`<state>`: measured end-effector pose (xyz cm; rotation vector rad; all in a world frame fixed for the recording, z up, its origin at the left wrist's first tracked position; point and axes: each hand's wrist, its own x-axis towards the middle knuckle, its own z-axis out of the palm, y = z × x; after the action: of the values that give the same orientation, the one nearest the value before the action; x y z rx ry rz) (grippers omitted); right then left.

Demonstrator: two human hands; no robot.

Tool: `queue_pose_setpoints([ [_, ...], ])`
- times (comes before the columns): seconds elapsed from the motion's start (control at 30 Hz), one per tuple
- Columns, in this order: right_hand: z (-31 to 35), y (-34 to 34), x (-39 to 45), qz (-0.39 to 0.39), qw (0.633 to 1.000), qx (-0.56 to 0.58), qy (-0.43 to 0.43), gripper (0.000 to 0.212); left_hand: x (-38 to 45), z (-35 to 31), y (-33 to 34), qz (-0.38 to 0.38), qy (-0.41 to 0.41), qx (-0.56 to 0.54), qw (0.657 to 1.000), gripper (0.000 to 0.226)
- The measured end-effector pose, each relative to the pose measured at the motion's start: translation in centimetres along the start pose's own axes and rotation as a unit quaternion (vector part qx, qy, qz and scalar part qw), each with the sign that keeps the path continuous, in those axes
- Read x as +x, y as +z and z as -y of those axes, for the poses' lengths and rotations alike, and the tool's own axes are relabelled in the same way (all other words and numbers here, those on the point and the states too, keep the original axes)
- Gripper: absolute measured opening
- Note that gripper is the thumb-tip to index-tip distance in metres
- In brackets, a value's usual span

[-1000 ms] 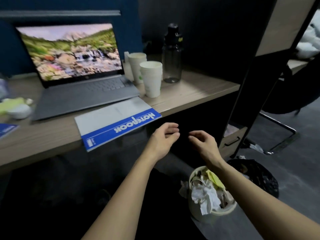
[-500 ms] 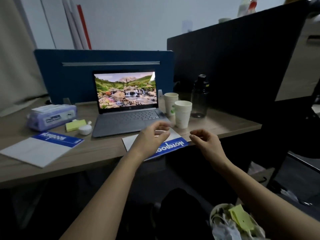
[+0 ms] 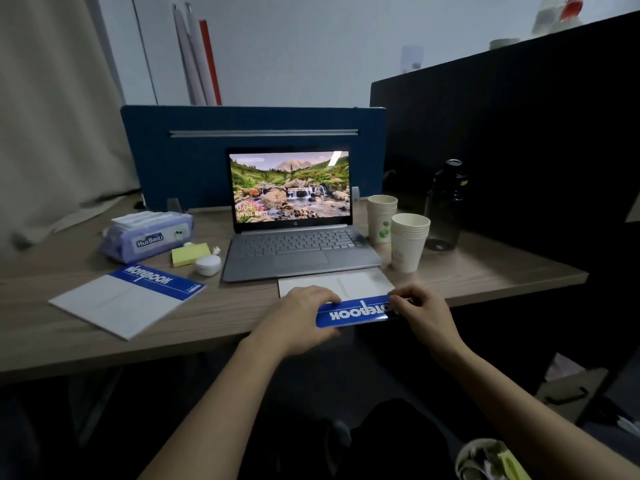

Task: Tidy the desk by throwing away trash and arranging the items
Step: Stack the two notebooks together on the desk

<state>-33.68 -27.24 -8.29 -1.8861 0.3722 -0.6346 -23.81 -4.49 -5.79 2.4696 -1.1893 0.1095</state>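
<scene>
A trash bin shows only as a rim with crumpled paper, cut off at the bottom right corner. The space under the counter is too dark to make out. The left hand covers the near left corner of a blue-and-white notebook, so that corner is hidden. The notebook lies flat at the counter's front edge, just in front of the open laptop. Its long axis runs left to right, and its blue title band faces the person, the lettering upside down. The left grip rests on the cover, fingers gently curved over it. The right hand pinches the notebook's near right corner between thumb and fingers. A second notebook lies angled, well to the left.
</scene>
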Motion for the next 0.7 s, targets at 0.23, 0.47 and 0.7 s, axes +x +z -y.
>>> queue_pose_setpoints([
  [0.23, 1.2, 1.2, -0.1, 0.025, 0.995, -0.029, -0.093, 0.011, -0.2, 0.4, -1.8, -0.035, 0.023, 0.006, 0.999, 0.028],
  [0.47, 2.3, 2.4, -0.7, 0.092, 0.985, -0.002, -0.148, 0.004, -3.4, 3.3, -4.2, -0.098, -0.003, -0.054, 0.994, 0.026],
  [0.7, 4.9, 6.8, -1.2, 0.107, 0.96, -0.042, -0.257, 0.014, -7.3, 6.8, -7.5, -0.149, -0.057, -0.068, 0.985, 0.026],
])
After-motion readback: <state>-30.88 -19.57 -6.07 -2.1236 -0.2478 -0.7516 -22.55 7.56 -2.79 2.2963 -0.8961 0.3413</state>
